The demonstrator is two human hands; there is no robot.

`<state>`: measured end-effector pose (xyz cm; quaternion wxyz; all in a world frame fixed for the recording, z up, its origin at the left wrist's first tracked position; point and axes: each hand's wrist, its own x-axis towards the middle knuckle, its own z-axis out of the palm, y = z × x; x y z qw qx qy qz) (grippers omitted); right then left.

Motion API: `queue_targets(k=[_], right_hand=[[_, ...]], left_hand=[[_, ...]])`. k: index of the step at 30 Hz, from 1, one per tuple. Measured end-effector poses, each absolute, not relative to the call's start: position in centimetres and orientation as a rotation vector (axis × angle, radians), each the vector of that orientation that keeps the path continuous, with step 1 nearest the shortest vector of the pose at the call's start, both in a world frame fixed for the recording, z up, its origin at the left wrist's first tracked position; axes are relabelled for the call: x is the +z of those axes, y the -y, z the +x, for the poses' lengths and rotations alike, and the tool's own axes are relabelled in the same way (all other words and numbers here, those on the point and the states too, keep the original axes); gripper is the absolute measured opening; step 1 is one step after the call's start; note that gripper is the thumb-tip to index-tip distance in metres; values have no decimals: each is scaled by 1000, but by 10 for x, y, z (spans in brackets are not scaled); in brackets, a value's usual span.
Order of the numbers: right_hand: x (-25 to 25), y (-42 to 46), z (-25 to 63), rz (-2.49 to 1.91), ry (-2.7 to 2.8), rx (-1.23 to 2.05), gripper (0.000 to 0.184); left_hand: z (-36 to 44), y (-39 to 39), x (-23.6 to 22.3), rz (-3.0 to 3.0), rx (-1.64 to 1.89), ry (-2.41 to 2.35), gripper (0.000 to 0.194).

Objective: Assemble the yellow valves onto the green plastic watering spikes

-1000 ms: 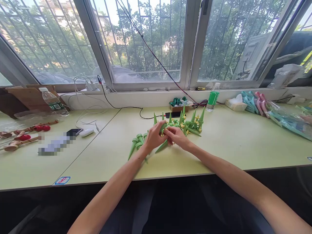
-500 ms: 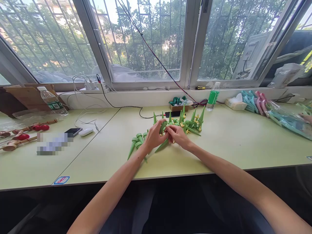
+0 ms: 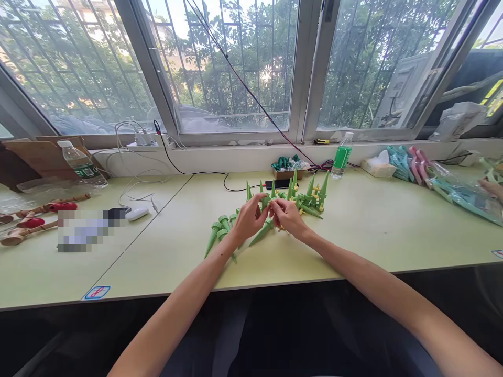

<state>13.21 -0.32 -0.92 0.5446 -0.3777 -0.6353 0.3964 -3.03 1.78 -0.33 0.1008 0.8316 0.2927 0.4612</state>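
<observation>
My left hand (image 3: 251, 215) is closed round a green plastic watering spike (image 3: 265, 200), whose ribbed cap shows just above the fingers. My right hand (image 3: 287, 217) meets it with thumb and forefinger pinched together; whatever lies between those fingertips is too small and covered to make out. Beneath the hands a loose green spike (image 3: 260, 233) lies on its side. Left of my left wrist, several more capped spikes (image 3: 223, 224) lie in a bunch. Behind and right of my right hand, several spikes with yellow valves (image 3: 323, 191) stand point up, with others lying among them.
A black phone (image 3: 280, 184) on a cable, a small box (image 3: 291, 172) and a green-labelled bottle (image 3: 341, 155) are at the back. Tissues (image 3: 378, 166) and plastic hangers (image 3: 408, 163) lie right, near another person's hand (image 3: 492, 189). Wooden toys with red balls (image 3: 33, 222) lie left.
My hands stay together at the same spot, with the fingers shifting slightly and the left fingertips moving off the spike's cap. Another person's hand has come in at the right edge.
</observation>
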Motion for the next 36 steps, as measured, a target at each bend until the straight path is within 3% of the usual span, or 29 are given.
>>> queue_targets(k=[13,32,36], right_hand=[[-9,6,131,-965,1669,773,41],[-6,12,131,-977,1674,770,36],[-9,9,131,-951,1639,896,38]], left_hand=[[-31,-16,-3,2478,1363,-901,40],[-30,-17,-5,2516,1491,-950,35],[-30,-17,-5,2486,1478,-924,32]])
